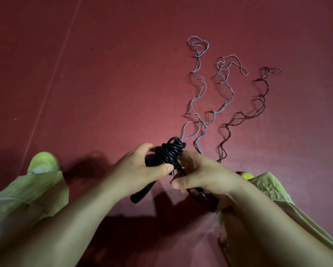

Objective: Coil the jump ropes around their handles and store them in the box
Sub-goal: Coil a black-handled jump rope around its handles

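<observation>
While my left hand [142,168] clamps the black coil [166,153] between thumb and curled fingers, the handles [142,189] it is wound on slant down and leftward, their free ends below that hand. My right hand [198,176] sits just beside the coil, on its right, pinching the loose black rope tail [190,191] that loops down under the palm. I judge the next wrap must cross the handles' long axis, fed from the right. Three uncoiled ropes, two grey [198,97] and one dark [244,114], lie farther out on the red floor [104,74], right of centre. No box is visible.
</observation>
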Motion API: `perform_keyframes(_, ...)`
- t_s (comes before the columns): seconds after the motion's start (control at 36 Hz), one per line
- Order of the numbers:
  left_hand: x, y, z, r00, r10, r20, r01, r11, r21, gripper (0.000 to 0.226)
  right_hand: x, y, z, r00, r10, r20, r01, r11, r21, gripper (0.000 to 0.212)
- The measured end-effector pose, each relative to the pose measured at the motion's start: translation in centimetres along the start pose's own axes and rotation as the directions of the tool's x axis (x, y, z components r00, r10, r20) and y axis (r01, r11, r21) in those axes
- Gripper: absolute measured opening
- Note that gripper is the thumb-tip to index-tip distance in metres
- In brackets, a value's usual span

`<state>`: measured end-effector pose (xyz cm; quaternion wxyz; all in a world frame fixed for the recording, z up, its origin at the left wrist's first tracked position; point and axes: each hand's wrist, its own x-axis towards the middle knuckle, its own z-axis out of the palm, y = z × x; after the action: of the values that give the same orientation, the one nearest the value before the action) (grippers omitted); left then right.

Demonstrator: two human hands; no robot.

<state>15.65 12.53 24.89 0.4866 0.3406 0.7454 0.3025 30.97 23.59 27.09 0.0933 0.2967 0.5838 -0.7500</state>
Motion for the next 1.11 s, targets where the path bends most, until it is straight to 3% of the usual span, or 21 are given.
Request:
perform_keyframes(0.17, 0.1, -0.1, 0.0, 0.999, 0.037, -0.025, -0.039, 0.997, -0.067, 0.05, 0.0, -0.4, -0.3, 0.995, 0.094, -0.025, -0.094, 0.995, 0.025, 0.056)
perform_keyframes(0.22, 0.2, -0.1, 0.0, 0.998, 0.007, -0.057, -0.013, 0.995, -0.1, 0.051, -0.1, -0.7, -0.5, 0.984, 0.156, -0.083, -0.155, 0.988, 0.019, 0.044)
perform_keyframes(0.28, 0.4, -0.2, -0.2, 0.995, -0.031, -0.095, 0.019, 0.993, -0.121, 0.056, -0.3, -1.0, -0.7, 0.976, 0.152, -0.153, -0.154, 0.988, 0.004, 0.019)
perform_keyframes(0.31, 0.6, -0.4, -0.4, 0.992, -0.052, -0.116, 0.037, 0.991, -0.126, 0.058, -0.4, -1.2, -0.7, 0.972, 0.135, -0.194, -0.139, 0.99, -0.006, 0.01)
perform_keyframes(0.42, 1.0, -1.0, -0.7, 0.988, -0.112, -0.109, 0.093, 0.982, -0.163, 0.07, -0.6, -1.3, -1.0, 0.938, 0.0, -0.347, -0.062, 0.984, -0.168, 0.022)
perform_keyframes(0.5, 0.8, -0.9, -0.3, 0.987, -0.151, -0.05, 0.145, 0.983, -0.115, 0.07, -0.5, -0.9, -0.8, 0.899, -0.197, -0.39, 0.02, 0.91, -0.414, 0.024)
perform_keyframes(0.56, 0.7, -0.7, -0.1, 0.984, -0.177, -0.034, 0.174, 0.981, -0.084, 0.066, -0.6, -1.0, -0.5, 0.876, -0.296, -0.381, 0.097, 0.882, -0.461, 0.018)
perform_keyframes(0.67, 0.6, -0.1, -0.1, 0.983, -0.184, 0.002, 0.184, 0.979, -0.086, 0.06, -0.8, -1.2, -0.3, 0.9, -0.311, -0.305, 0.258, 0.945, -0.203, 0.009)
perform_keyframes(0.78, 0.7, 0.1, 0.1, 0.984, -0.176, 0.002, 0.175, 0.979, -0.109, 0.054, -0.6, -0.8, 0.3, 0.909, -0.339, -0.243, 0.339, 0.94, -0.044, 0.015)
perform_keyframes(0.89, 0.8, 0.0, 0.6, 0.983, -0.176, -0.048, 0.174, 0.984, -0.034, 0.06, 0.2, -0.7, 0.6, 0.877, -0.256, -0.406, 0.28, 0.96, -0.001, 0.013)
perform_keyframes(1.0, 0.5, 0.3, 1.0, 0.984, -0.146, -0.098, 0.152, 0.987, 0.05, 0.058, 0.5, -0.9, 0.6, 0.851, -0.206, -0.483, 0.186, 0.978, -0.091, 0.006)
perform_keyframes(1.11, 0.4, 0.0, 1.1, 0.987, -0.122, -0.107, 0.135, 0.983, 0.125, 0.051, 0.6, -0.8, 0.7, 0.837, -0.171, -0.52, 0.05, 0.97, -0.239, 0.017)
